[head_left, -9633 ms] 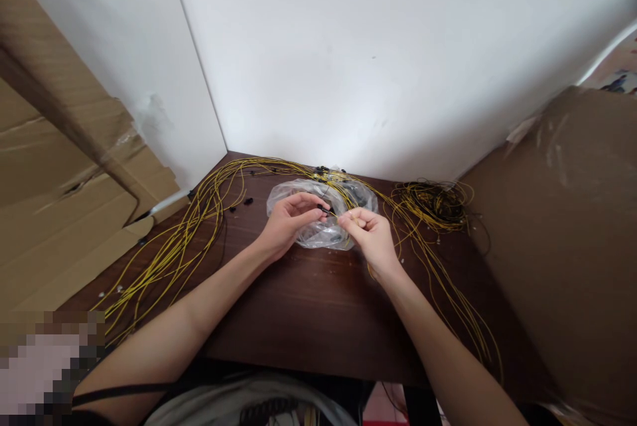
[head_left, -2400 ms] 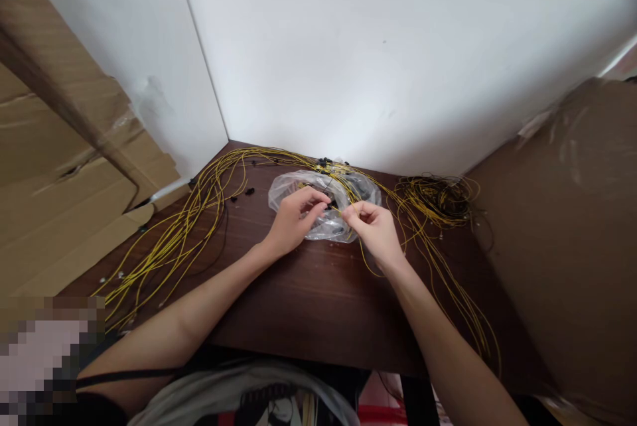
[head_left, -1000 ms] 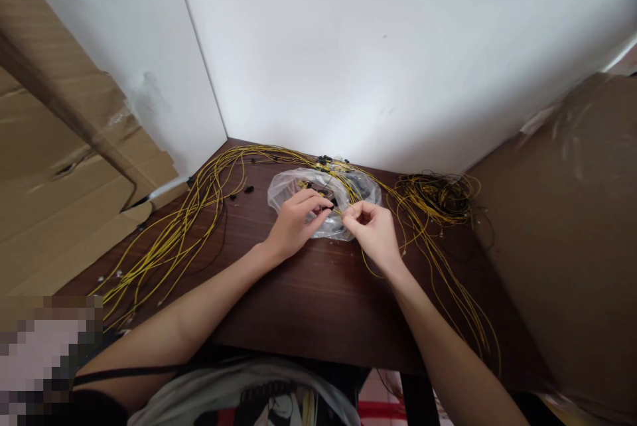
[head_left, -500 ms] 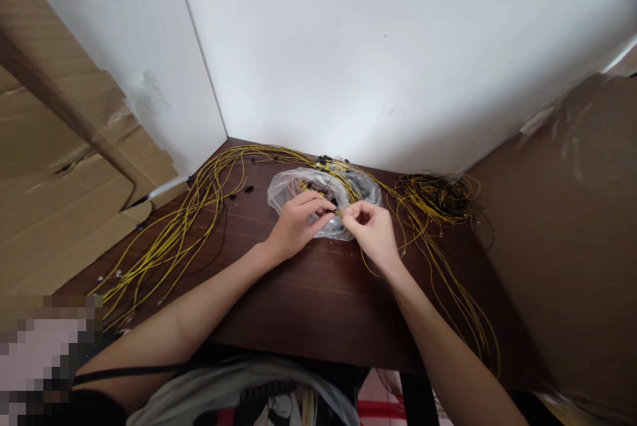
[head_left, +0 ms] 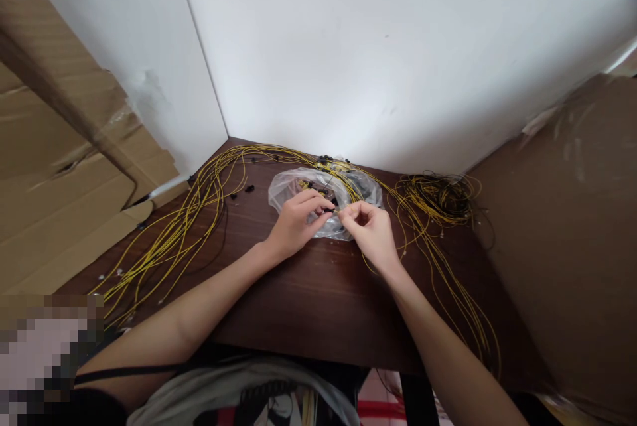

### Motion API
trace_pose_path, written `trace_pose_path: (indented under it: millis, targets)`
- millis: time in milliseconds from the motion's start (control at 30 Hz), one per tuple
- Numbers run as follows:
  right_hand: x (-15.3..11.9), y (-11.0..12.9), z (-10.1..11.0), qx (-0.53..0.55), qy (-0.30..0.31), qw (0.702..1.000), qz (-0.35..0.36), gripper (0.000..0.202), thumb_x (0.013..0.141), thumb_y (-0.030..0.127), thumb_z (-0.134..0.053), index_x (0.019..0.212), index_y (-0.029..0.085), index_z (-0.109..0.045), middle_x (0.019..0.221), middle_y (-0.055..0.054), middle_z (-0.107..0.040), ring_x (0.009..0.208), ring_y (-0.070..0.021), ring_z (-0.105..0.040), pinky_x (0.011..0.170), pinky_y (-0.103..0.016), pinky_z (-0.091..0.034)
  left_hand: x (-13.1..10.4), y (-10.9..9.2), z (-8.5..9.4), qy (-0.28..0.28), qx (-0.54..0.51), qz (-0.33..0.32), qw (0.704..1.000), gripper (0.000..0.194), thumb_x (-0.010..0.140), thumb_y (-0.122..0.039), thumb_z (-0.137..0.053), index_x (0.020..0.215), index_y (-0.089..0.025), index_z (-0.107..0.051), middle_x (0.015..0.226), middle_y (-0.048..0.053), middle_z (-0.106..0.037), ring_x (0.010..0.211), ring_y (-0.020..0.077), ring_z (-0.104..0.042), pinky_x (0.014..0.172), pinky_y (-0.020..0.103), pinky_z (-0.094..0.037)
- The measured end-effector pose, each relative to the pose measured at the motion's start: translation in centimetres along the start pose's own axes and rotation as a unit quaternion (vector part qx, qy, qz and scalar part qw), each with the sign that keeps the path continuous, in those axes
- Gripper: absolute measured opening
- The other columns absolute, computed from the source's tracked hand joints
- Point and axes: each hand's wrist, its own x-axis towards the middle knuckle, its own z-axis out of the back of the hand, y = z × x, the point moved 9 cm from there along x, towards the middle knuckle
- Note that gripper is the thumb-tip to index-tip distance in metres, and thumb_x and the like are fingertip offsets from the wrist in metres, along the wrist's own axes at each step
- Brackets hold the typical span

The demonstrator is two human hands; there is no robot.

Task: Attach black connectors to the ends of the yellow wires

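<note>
My left hand (head_left: 297,221) pinches a small black connector (head_left: 328,210) between thumb and forefinger. Close on its right, my right hand (head_left: 371,227) is closed on the end of a thin yellow wire (head_left: 368,265), which meets the connector between the fingertips. Both hands are over a clear plastic bag (head_left: 281,186) that lies open on the dark brown table (head_left: 318,300), with small black and yellow parts inside it. Long yellow wires (head_left: 213,167) arch across the table behind the hands and fan out to the left.
A tangled coil of yellow and black wires (head_left: 438,197) lies at the back right, more yellow wires (head_left: 452,286) trailing toward the front. Small black pieces (head_left: 249,188) sit left of the bag. White panels (head_left: 348,48) and cardboard (head_left: 64,147) enclose the table.
Hardly anything differs. The fingertips have shifted very slightly at the connector, and the view has moved a few pixels.
</note>
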Motion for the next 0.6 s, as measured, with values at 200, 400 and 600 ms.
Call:
trace_pose_path:
  millis: [200,400,600]
  targets:
    - [0.06,-0.27,-0.14,0.02,0.005,1.0,-0.011,0.019,0.069,0.032,-0.06,0.064,0.014,-0.057,0.057,0.002,-0.047,0.052,-0.009,-0.039,0.05,-0.022,-0.033,-0.03,-0.26,-0.11,0.004,-0.002,-0.008,1.0,0.011,0.079,-0.011,-0.054,0.087,-0.014,-0.062,0.084,0.006,-0.059,0.074,0.0123,-0.055,0.065,0.024,-0.048]
    - [0.06,-0.42,-0.02,0.011,-0.012,1.0,-0.019,0.015,0.067,0.027,-0.06,0.06,0.015,-0.055,0.057,0.002,-0.049,0.053,-0.0093,-0.041,0.051,-0.023,-0.035,-0.08,-0.5,-0.29,0.007,0.012,-0.018,1.0,0.011,0.08,-0.012,-0.054,0.087,-0.015,-0.062,0.084,0.006,-0.058,0.073,0.0121,-0.053,0.065,0.025,-0.047]
    - [-0.01,-0.06,-0.39,0.006,0.013,1.0,0.009,0.015,0.071,0.028,-0.058,0.065,0.014,-0.057,0.057,0.003,-0.046,0.051,-0.0083,-0.038,0.05,-0.022,-0.031,-0.06,-0.5,-0.41,0.02,-0.001,-0.014,1.0,0.011,0.08,-0.012,-0.054,0.087,-0.015,-0.062,0.083,0.005,-0.058,0.07,0.0113,-0.053,0.065,0.025,-0.046]
